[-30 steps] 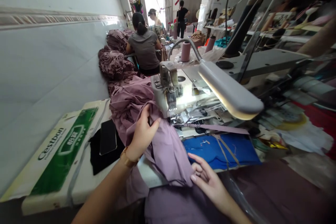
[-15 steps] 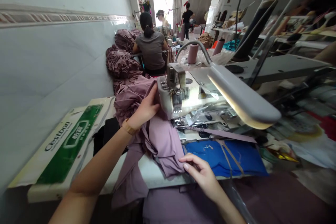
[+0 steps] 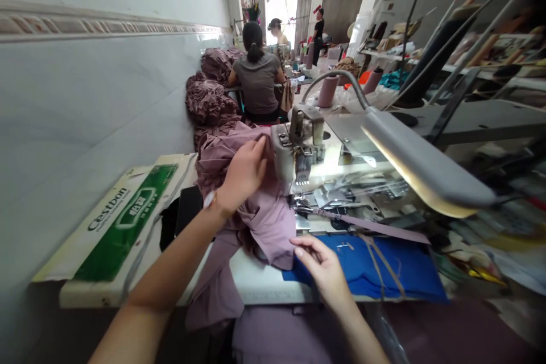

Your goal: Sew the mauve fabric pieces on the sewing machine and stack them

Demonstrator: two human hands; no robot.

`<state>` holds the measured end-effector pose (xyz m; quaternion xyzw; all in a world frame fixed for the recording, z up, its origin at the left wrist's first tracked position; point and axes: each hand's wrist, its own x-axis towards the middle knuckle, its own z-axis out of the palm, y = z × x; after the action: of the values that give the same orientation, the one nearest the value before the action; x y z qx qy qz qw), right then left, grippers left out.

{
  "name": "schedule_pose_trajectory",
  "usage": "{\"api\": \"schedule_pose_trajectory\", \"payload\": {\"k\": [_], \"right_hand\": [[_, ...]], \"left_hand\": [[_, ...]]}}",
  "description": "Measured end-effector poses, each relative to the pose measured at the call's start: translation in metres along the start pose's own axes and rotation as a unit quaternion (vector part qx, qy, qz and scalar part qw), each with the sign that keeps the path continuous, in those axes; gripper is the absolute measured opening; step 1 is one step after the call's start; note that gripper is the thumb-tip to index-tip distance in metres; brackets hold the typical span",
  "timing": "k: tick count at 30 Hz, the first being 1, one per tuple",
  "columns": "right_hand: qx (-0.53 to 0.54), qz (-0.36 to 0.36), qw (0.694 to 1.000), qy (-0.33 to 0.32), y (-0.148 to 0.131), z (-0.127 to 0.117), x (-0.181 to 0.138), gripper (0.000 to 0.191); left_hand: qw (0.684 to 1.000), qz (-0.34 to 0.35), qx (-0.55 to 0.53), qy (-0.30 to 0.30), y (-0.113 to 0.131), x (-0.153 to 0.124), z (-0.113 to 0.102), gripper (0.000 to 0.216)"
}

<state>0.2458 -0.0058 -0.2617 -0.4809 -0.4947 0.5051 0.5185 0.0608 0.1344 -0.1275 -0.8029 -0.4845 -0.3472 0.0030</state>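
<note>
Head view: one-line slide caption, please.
Left hand on mauve fabric, right hand at its edge, beside a sewing machine lit by a lamp.

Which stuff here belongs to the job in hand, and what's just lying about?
Likely in the job:
- mauve fabric, left hand on it
- sewing machine
- mauve strip
- lit lamp

Apparently lying about:
- phone
- Cestbon cardboard

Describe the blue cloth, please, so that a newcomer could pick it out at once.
Find the sewing machine beside the long grey lamp, then look to the white table's front edge. There the blue cloth lies partly behind the right hand, its vivid colour setting it apart from the mauve cloth on its left.
</note>
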Motion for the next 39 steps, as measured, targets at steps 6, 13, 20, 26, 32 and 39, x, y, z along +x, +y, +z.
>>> {"api": "schedule_pose_trajectory", "payload": {"k": [6, 13, 20, 26, 32, 39], "right_hand": [[-0.066, -0.016, 0.996, -0.062, 0.01, 0.017, -0.033, 0.022], [-0.09, -0.063, 0.994, 0.017, -0.013, 0.006, -0.044, 0.018], [-0.112, -0.029, 0.992, 0.05, -0.02, -0.029, -0.054, 0.024], [-0.149, -0.03, 0.988, 0.019, -0.005, -0.024, -0.04, 0.021], [-0.248, -0.108, 0.963, 0.009, -0.019, -0.02, -0.005, 0.027], [-0.397, -0.248, 0.883, -0.039, -0.034, -0.017, 0.02, 0.028]], "left_hand": [[0.994, -0.077, -0.06, 0.04, 0.03, -0.165, 0.008, 0.013], [0.966, -0.176, -0.179, -0.059, 0.064, -0.187, 0.028, 0.014], [0.921, -0.238, -0.299, -0.078, 0.089, -0.19, 0.038, 0.05], [0.924, -0.24, -0.288, -0.075, 0.074, -0.179, 0.042, 0.061], [0.91, -0.232, -0.314, -0.14, 0.055, -0.128, 0.031, 0.079], [0.824, -0.279, -0.434, -0.232, 0.03, -0.078, 0.021, 0.094]]}}
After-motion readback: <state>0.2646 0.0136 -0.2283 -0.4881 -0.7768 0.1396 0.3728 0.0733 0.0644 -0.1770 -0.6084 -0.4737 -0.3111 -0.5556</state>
